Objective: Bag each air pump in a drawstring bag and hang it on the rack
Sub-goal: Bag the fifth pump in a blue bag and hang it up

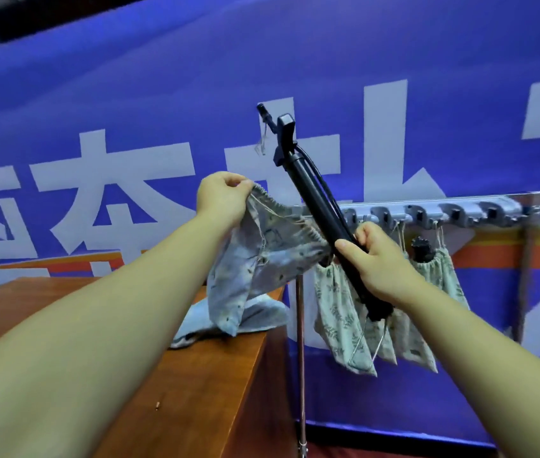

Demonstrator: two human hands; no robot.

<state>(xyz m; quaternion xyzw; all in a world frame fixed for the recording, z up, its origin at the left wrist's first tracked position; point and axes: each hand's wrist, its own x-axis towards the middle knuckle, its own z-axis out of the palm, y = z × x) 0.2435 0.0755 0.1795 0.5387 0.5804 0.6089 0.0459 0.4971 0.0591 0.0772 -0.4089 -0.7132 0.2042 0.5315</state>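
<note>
Behind everything a blue banner (129, 94) with large white characters is stretched, and at about three o'clock a grey rack (433, 211) of hooks is carried on a thin metal stand (301, 358). From that rack, leaf-printed filled bags (338, 312) are hung by their cords, which suggests part of the job is already done; from one of them a dark knob is seen to protrude. At about seven o'clock a wooden worktop (196, 391) is seen, with spare pale cloth bags (262, 315) heaped near its far corner, probably kept within easy reach for the next round. Near the centre a pale drawstring bag (262, 252) is held up by its gathered rim in the left hand (222, 200), whose grip is pinched shut on the hem so that the mouth is kept stretched towards the right. The air pump (321, 209) is clasped around its lower barrel by the right hand (374, 262), the grip being wrapped closed around the tube. The pump's long axis is run from roughly five o'clock up to eleven o'clock, the handle pointing up and left, the foot end and its wire stirrup (371, 342) down and right. The barrel is crossed over the bag's mouth, and the pump is judged to be not yet inside.
</note>
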